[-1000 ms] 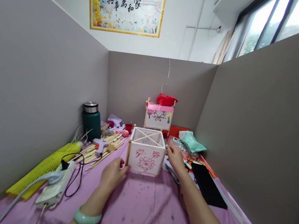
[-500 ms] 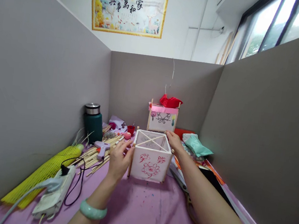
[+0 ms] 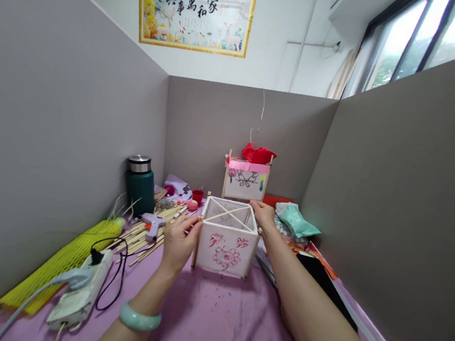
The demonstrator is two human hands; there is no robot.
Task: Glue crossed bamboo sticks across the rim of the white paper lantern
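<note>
A box-shaped lantern (image 3: 224, 265) stands on the purple-covered table, its white sides bearing red flower drawings. Thin wooden sticks form its corner posts, and two more cross over the open top. My left hand (image 3: 178, 244), with a green bangle on the wrist, pinches the near left corner post close to its top. At the far right corner, the fingers of my right hand (image 3: 264, 215) are closed on the frame, their tips partly hidden. Behind stands a second lantern (image 3: 245, 188) with a pink band, black line drawing and red cloth on top.
Left lie a purple glue gun (image 3: 153, 225), wooden sticks (image 3: 143, 244), a power strip (image 3: 81, 291) with cables, yellow netting (image 3: 59, 266) and a dark green bottle (image 3: 140, 187). Scissors (image 3: 267, 269) lie partly under my right forearm, near a mint-coloured packet (image 3: 298, 222). Grey partitions enclose three sides.
My left fingers and thumb have drawn together onto the near left post. My right hand stays at the far right corner. The whole view has shifted slightly.
</note>
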